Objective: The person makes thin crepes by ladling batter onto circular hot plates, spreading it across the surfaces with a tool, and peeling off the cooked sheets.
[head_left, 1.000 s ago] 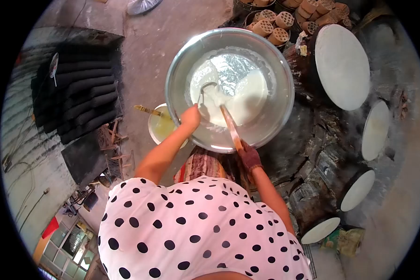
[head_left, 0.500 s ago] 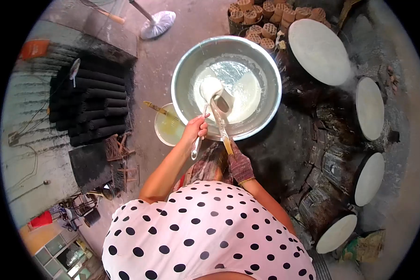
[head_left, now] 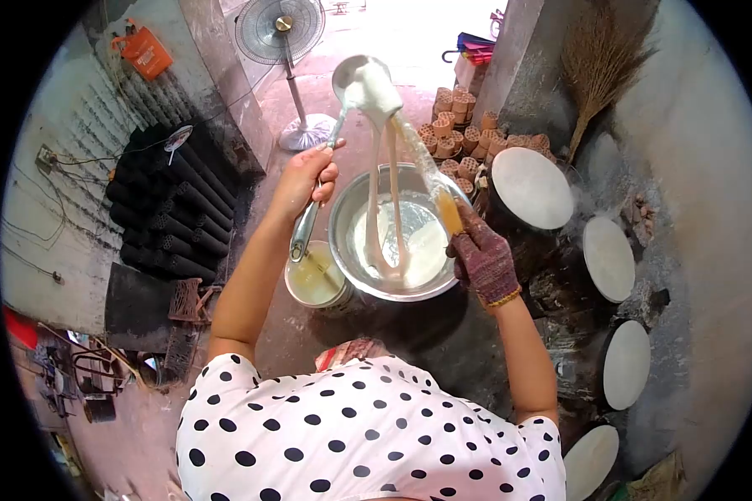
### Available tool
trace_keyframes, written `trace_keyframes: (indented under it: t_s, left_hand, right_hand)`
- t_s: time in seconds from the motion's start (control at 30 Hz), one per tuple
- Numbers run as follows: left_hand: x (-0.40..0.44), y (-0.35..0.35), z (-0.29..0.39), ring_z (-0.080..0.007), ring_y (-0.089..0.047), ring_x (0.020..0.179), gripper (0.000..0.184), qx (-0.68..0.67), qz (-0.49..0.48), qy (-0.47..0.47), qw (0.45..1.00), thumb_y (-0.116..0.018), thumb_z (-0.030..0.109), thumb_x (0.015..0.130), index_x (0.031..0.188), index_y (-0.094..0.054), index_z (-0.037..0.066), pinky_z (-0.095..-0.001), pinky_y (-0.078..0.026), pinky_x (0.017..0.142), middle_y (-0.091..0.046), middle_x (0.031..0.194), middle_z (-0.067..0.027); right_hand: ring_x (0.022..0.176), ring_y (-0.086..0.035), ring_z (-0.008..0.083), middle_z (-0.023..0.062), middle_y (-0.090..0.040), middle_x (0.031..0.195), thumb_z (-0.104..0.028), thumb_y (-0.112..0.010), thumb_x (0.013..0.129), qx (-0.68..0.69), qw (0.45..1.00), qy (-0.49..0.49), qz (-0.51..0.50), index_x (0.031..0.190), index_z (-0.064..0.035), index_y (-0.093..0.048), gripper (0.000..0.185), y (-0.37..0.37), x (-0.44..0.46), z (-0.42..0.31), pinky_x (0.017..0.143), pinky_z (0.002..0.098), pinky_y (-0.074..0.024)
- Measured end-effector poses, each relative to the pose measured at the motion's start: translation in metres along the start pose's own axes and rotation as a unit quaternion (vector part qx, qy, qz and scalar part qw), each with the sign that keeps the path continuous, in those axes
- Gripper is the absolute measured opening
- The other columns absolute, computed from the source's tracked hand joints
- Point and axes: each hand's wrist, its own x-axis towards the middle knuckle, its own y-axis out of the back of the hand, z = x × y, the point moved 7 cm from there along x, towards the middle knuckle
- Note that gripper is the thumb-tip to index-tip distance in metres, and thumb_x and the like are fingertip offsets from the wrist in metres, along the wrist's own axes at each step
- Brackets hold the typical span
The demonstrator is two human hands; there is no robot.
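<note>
My left hand [head_left: 305,177] is closed round the handle of a metal ladle [head_left: 368,83], raised above a large metal basin [head_left: 350,204]. White batter coats the ladle and falls in long strands into the batter [head_left: 424,250] in the basin. A knitted glove covers my right hand [head_left: 483,260], which grips the yellowish handle of a batter-coated spatula [head_left: 422,163]. The spatula's far end meets the ladle's edge; its tip is hidden by batter. Beside the basin, on the left, stands a bucket [head_left: 293,288] of yellowish liquid with a brush [head_left: 316,262] in it.
Several round covered or pale-topped stoves [head_left: 533,189] line the right side. Burnt orange briquettes [head_left: 455,104] and a broom [head_left: 597,75] are behind. Stacked black briquettes [head_left: 171,200] lie at left, near a standing fan [head_left: 280,33].
Both hands have risen with the ladle and spatula, from inside the basin to well above it. Batter strands now hang from the ladle. The view has tilted up towards the doorway.
</note>
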Motion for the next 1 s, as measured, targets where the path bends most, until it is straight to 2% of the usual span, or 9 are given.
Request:
trace_keyframes:
  t_s: [0.1,0.17,0.23,0.33,0.43,0.57,0.7,0.8,1.0]
  left_hand:
    - [-0.004,0.020,-0.012,-0.0017,-0.033,0.039,0.033,0.079,0.038,-0.032,0.996,-0.042,0.019,0.099,0.127,-0.048,0.003,-0.0190,-0.029,0.038,-0.039,0.060,0.0062]
    - [0.010,0.062,-0.085,-0.0037,-0.037,0.041,0.035,0.151,0.064,0.081,0.983,-0.042,0.017,0.098,0.127,-0.047,-0.002,-0.0185,-0.030,0.038,-0.040,0.061,0.0048]
    - [0.010,0.069,-0.167,-0.0029,-0.037,0.041,0.039,-0.012,-0.056,0.234,0.971,-0.041,0.017,0.098,0.132,-0.040,-0.003,-0.0169,-0.029,0.038,-0.040,0.060,0.0056]
    - [0.008,0.059,-0.235,0.0012,-0.032,0.039,0.032,-0.283,0.014,0.402,0.871,-0.040,0.014,0.099,0.126,-0.043,-0.002,-0.0178,-0.028,0.032,-0.038,0.059,0.0086]
    - [0.005,0.047,-0.199,0.0022,-0.030,0.039,0.036,-0.271,-0.046,0.316,0.908,-0.040,0.014,0.099,0.130,-0.038,-0.004,-0.0162,-0.028,0.031,-0.035,0.058,0.0100]
    - [-0.006,0.020,-0.053,0.0002,-0.027,0.036,0.038,0.034,-0.081,0.115,0.989,-0.038,0.019,0.100,0.131,-0.042,-0.002,-0.0162,-0.023,0.032,-0.034,0.057,0.0087]
    - [0.023,0.041,-0.061,0.0009,-0.031,0.038,0.032,0.050,-0.088,0.125,0.987,-0.042,0.018,0.099,0.124,-0.048,-0.001,-0.0151,-0.023,0.033,-0.038,0.059,0.0072]
    - [0.043,0.050,-0.129,0.0008,-0.032,0.038,0.028,-0.186,-0.131,0.311,0.923,-0.041,0.015,0.098,0.122,-0.045,0.001,-0.0158,-0.025,0.033,-0.038,0.060,0.0098]
    - [0.045,0.024,-0.049,0.0008,-0.031,0.034,0.033,-0.106,-0.132,0.212,0.962,-0.036,0.016,0.100,0.127,-0.042,-0.001,-0.0150,-0.029,0.031,-0.034,0.059,0.0080]
  right_hand:
    - [0.043,-0.044,0.0063,0.0008,-0.057,0.068,-0.005,-0.052,0.089,0.019,0.998,0.060,0.004,0.135,-0.0197,-0.049,0.049,0.003,-0.001,0.006,0.038,0.0228,-0.0352]
    - [0.043,-0.044,0.0066,0.0018,-0.057,0.069,-0.006,-0.052,0.088,-0.098,0.985,0.141,0.005,0.137,-0.0188,-0.048,0.050,0.001,0.003,0.056,0.038,0.0234,-0.0354]
    - [0.045,-0.044,0.0068,0.0026,-0.057,0.070,-0.010,-0.052,0.087,0.109,0.980,-0.162,-0.022,0.137,-0.0174,-0.047,0.051,-0.017,-0.017,0.117,0.039,0.0236,-0.0356]
    - [0.042,-0.045,0.0100,0.0038,-0.057,0.070,-0.008,-0.052,0.088,0.122,0.953,-0.274,-0.034,0.135,-0.0165,-0.049,0.048,-0.028,-0.030,0.195,0.038,0.0243,-0.0359]
    - [0.042,-0.044,0.0093,0.0035,-0.056,0.070,-0.008,-0.051,0.088,0.121,0.968,-0.220,-0.024,0.136,-0.0148,-0.048,0.049,-0.015,-0.027,0.194,0.037,0.0246,-0.0353]
    - [0.043,-0.044,0.0093,0.0030,-0.056,0.070,-0.007,-0.050,0.088,0.150,0.972,-0.182,0.002,0.136,-0.0132,-0.048,0.048,0.010,-0.020,0.079,0.038,0.0241,-0.0357]
    - [0.045,-0.046,0.0096,0.0038,-0.057,0.070,-0.011,-0.051,0.087,0.132,0.988,-0.053,0.055,0.136,-0.0098,-0.047,0.049,0.017,0.002,0.076,0.038,0.0241,-0.0373]
    - [0.045,-0.047,0.0100,0.0061,-0.058,0.070,-0.014,-0.053,0.086,0.224,0.952,-0.207,-0.038,0.141,-0.0093,-0.040,0.056,0.002,0.013,0.154,0.037,0.0249,-0.0376]
    - [0.049,-0.050,0.0093,0.0066,-0.059,0.069,-0.015,-0.053,0.089,0.136,0.979,-0.134,0.076,0.133,-0.0055,-0.048,0.045,0.043,0.019,0.096,0.043,0.0245,-0.0420]
